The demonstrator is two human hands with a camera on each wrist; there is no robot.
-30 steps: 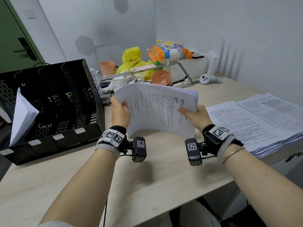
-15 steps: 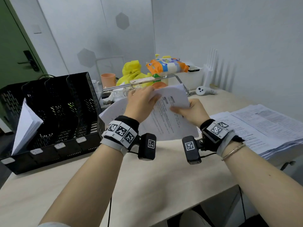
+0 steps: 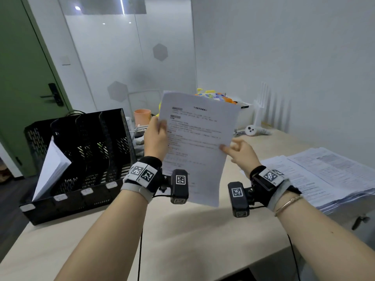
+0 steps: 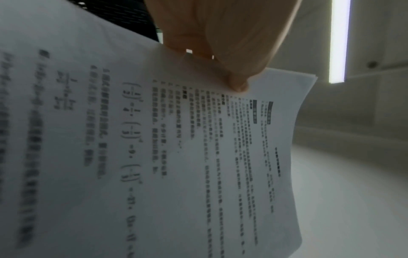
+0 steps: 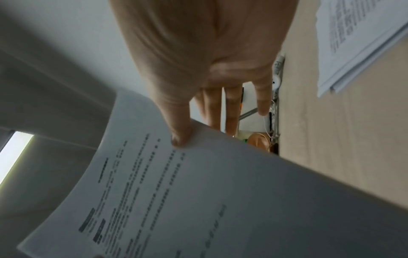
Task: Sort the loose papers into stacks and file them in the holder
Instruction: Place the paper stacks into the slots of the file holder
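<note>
A thin stack of printed sheets (image 3: 198, 142) stands upright in the air over the desk's far middle. My left hand (image 3: 156, 136) grips its left edge, with the thumb on the printed face (image 4: 198, 157) and the fingers behind. My right hand (image 3: 239, 153) lightly pinches the right edge. Its thumb lies on the front of the sheets (image 5: 198, 200), and its straight fingers run behind them. The black mesh file holder (image 3: 123, 138) sits on the desk to the left. A sheaf of white paper (image 3: 52, 169) leans in its leftmost slot. A wide pile of loose printed papers (image 3: 324, 175) lies at the right.
Behind the sheets are an orange cup (image 3: 142, 116), a colourful snack packet (image 3: 217, 97) on a wire rack, a white router (image 3: 261, 106) and a small white device (image 3: 253, 130). The wooden desk (image 3: 182, 240) runs between my forearms. A green door (image 3: 24, 88) stands far left.
The sheets went from lying wide and low between both hands to standing upright and higher. My left hand crossed over them, then settled on the left edge. The right fingers have straightened.
</note>
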